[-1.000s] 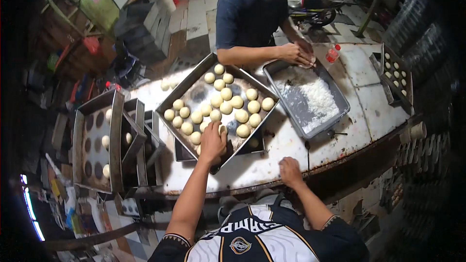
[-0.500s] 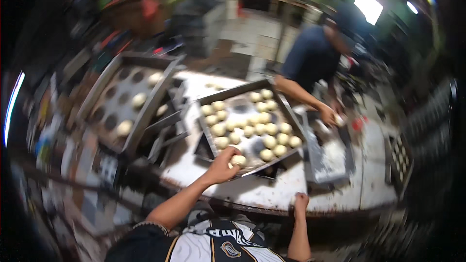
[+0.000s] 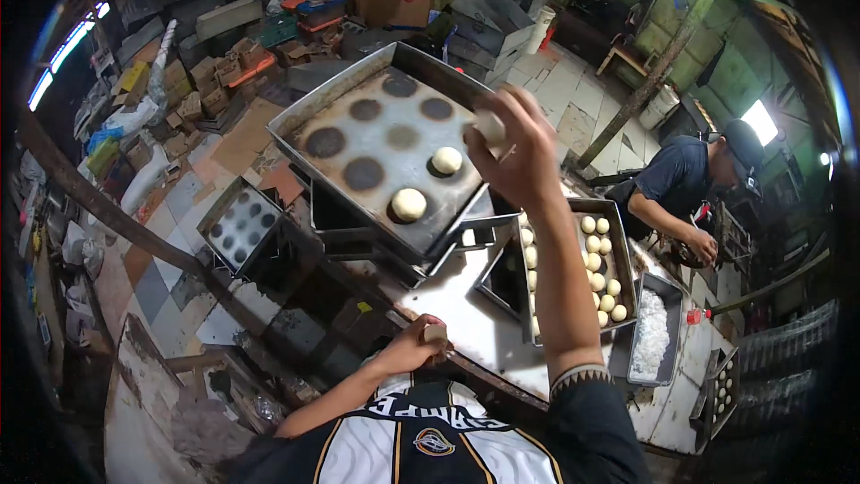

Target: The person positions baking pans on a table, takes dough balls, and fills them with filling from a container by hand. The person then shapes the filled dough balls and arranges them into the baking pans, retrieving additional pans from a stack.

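My right hand point(image 3: 520, 148) is raised over the right edge of a large metal tray point(image 3: 296, 116), its fingers closed round a pale dough ball point(image 3: 490, 125); motion blurs it a little. Two more dough balls point(image 3: 409, 204) sit in that tray among dark round marks. Low by my body, near the table's edge, my left hand point(image 3: 410, 350) is closed on another dough ball point(image 3: 434, 333). Beyond my right forearm stands a second tray point(image 3: 620, 215) with several dough balls point(image 3: 593, 262), some of them hidden by the arm.
The large tray rests on a stack of trays at the white table's point(image 3: 475, 327) left side. A metal bin point(image 3: 667, 287) of white material stands at right. A co-worker point(image 3: 672, 188) bends over the far right side. Another marked tray point(image 3: 240, 226) sits lower left.
The view has swung left. My left hand has drawn back from the filled tray toward my body with a dough ball. My right hand has risen from the table edge to the large tray.
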Tool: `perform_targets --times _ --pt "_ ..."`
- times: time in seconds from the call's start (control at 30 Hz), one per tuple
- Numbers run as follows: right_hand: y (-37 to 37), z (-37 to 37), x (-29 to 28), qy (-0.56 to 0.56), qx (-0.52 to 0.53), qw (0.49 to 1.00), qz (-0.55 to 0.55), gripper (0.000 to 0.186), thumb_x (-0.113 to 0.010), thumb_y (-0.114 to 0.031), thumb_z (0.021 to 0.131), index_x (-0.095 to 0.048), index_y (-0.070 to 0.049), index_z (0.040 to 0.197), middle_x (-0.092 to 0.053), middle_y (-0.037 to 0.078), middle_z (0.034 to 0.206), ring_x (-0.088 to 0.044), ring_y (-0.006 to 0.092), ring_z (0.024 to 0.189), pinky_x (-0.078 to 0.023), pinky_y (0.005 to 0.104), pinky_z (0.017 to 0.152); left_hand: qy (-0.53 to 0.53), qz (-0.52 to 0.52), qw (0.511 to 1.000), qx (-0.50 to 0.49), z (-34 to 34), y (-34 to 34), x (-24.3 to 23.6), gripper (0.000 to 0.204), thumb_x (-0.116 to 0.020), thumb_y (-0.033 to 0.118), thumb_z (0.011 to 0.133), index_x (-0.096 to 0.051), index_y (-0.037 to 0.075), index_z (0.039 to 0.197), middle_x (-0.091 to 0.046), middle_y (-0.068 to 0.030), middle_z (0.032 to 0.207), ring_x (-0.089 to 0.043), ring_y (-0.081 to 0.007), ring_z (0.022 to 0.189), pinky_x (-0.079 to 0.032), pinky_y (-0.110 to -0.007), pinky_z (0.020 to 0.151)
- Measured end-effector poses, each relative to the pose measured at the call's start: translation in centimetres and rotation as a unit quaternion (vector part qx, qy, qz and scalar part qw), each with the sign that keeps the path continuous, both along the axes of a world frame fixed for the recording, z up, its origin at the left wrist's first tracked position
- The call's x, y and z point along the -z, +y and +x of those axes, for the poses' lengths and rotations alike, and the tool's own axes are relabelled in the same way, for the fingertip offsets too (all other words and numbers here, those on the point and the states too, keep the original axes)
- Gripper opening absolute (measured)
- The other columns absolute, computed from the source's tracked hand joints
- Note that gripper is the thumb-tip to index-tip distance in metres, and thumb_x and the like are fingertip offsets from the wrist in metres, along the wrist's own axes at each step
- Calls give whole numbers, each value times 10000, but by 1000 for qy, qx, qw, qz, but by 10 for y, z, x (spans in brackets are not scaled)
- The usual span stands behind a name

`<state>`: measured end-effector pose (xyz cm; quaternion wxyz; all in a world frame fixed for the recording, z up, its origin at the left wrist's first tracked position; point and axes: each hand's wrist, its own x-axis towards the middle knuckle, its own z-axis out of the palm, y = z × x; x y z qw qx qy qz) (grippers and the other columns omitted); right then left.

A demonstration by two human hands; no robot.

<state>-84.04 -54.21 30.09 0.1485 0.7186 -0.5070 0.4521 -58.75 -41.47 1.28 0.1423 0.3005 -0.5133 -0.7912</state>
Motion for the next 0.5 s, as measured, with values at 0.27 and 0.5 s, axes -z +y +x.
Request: perform_targets --times 0.27,0.5 --pt "-161 13 92 94 12 938 333 616 -619 -35 900 -610 -93 1513 -633 216 1489 -595 422 1371 -484 473 1177 -56 -208 975 57 53 -55 -22 399 -796 221 970 -665 12 1283 -757 -131 1121 -719 -203 1016 -564 -367 924" --pt "-98 6 85 125 11 984 125 651 -534 50 928 -509 -56 1570 -614 234 1492 -586 428 1377 -473 467 1185 53 -232 961 142 4 -67 -50 335 -743 173 910 -714 18 1205 -762 -156 1084 -730 -241 1001 -564 -376 919"
